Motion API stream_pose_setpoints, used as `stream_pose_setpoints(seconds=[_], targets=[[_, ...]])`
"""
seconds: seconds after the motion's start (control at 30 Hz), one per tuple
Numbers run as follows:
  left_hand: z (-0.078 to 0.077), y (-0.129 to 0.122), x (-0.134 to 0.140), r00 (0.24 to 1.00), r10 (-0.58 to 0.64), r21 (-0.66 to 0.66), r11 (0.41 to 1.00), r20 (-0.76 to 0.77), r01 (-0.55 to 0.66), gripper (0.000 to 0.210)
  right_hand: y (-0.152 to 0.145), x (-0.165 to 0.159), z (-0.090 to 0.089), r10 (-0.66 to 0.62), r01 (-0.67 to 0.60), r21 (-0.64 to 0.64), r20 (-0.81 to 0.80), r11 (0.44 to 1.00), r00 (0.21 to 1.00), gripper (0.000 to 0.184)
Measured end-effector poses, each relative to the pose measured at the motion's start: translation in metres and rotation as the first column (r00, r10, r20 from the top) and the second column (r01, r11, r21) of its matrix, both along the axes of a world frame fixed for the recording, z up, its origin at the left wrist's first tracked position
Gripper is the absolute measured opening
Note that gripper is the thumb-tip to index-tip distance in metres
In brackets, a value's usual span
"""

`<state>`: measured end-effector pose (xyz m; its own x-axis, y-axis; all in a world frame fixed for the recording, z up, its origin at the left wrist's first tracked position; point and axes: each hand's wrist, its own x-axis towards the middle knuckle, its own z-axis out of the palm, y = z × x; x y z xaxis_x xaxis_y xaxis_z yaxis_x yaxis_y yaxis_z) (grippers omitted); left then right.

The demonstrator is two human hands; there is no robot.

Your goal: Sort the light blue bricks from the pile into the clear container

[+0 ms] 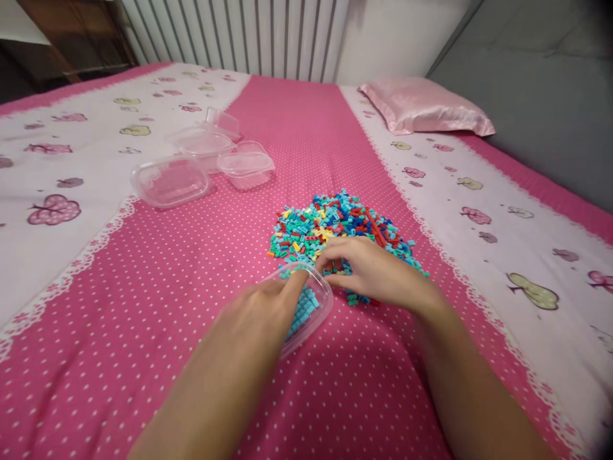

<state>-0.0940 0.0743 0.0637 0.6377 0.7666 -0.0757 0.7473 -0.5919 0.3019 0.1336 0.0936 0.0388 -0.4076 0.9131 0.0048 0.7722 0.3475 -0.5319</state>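
Observation:
A clear plastic container (325, 303) sits before me on the bedspread, with rows of light blue toy bricks (305, 310) inside. My left hand (268, 303) is closed over its left side, one digit reaching across the inside toward the far rim; the other fingertips are hidden. Just past the right rim, my right hand (357, 268) is curled in a pinch at the near edge of a pile of small mixed building bricks (311, 223). Its fingertips come close together by the rim, and anything between them is too small to make out. The pile is blue, green, red and yellow.
Several clear plastic containers (170, 182) stand together at the left on the pink dotted bedspread (297, 128). A pink pillow (426, 105) lies at the far right beside a grey headboard (531, 83). A white radiator (239, 38) lines the wall behind the bed.

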Motion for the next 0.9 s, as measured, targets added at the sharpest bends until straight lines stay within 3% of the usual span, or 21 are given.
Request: stream_pose_setpoints(seconds=[0.1, 0.23, 0.43, 0.6, 0.9], targets=[[-0.005, 0.004, -0.003, 1.0, -0.013, -0.015, 1.0, -0.017, 0.013, 0.067, -0.006, -0.003, 0.005, 0.002, 0.006, 0.083, -0.098, 0.997, 0.995, 0.013], [-0.016, 0.008, -0.011, 0.999, -0.038, -0.076, 0.997, -0.034, 0.035, 0.065, -0.012, -0.007, 0.008, -0.089, 0.12, 0.188, -0.167, 0.975, 0.982, 0.03], [-0.022, 0.01, -0.013, 0.998, -0.05, -0.078, 0.996, -0.047, 0.046, 0.064, -0.017, -0.015, 0.009, 0.019, -0.008, 0.147, -0.071, 0.989, 0.997, 0.036], [-0.016, 0.013, -0.002, 0.999, 0.042, -0.129, 0.991, -0.017, -0.044, 0.048, -0.018, -0.021, 0.006, 0.082, -0.084, 0.145, 0.02, 0.986, 0.996, 0.038], [-0.025, 0.015, 0.0, 0.996, 0.086, -0.131, 0.988, 0.02, -0.083, 0.055, -0.018, -0.028, 0.002, 0.094, -0.1, 0.113, 0.055, 0.989, 0.994, 0.037]])
